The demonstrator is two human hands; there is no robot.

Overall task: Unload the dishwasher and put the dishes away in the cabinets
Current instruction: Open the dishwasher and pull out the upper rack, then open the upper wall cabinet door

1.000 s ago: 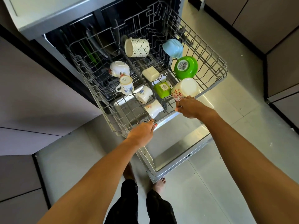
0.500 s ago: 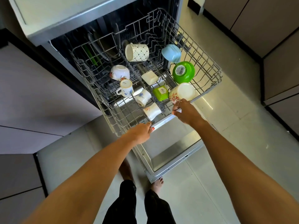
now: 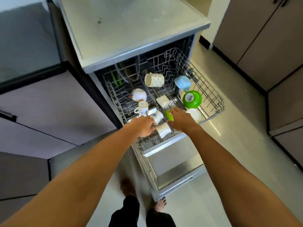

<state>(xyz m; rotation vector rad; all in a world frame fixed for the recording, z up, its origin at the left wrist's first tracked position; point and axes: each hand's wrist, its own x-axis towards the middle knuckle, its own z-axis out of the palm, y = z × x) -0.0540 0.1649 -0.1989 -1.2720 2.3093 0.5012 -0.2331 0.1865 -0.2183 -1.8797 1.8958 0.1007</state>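
Pale floor tiles [image 3: 229, 145] run under the person's bare feet, with the open dishwasher door [image 3: 173, 163] lying flat just ahead. Past the door, the pulled-out upper rack [image 3: 211, 97] carries the load. At its near edge the left hand [image 3: 142, 126] has its grip curled among the cups, fingers by a white floral cup [image 3: 163, 130] lying on its side and a blue-flowered cup [image 3: 156, 116] just behind; whether it has closed on either I cannot tell. The right hand [image 3: 180, 120] rests over a small green cup [image 3: 168, 115], its grip bent around it but not clearly shut, with a white bowl [image 3: 195, 114] just beside it. Farther in sit a small mug [image 3: 142, 107], a rounded floral cup [image 3: 139, 95], a cream square dish [image 3: 163, 101] and a green bowl [image 3: 192, 99] turned bottom-up. Farthest are a dotted mug [image 3: 155, 80] and a pale blue cup [image 3: 182, 82], below the desk [image 3: 131, 30]. These cups look light, stiff and breakable, perhaps slick if wet; taking each by the body or handle and lifting straight off the tines seems safest.
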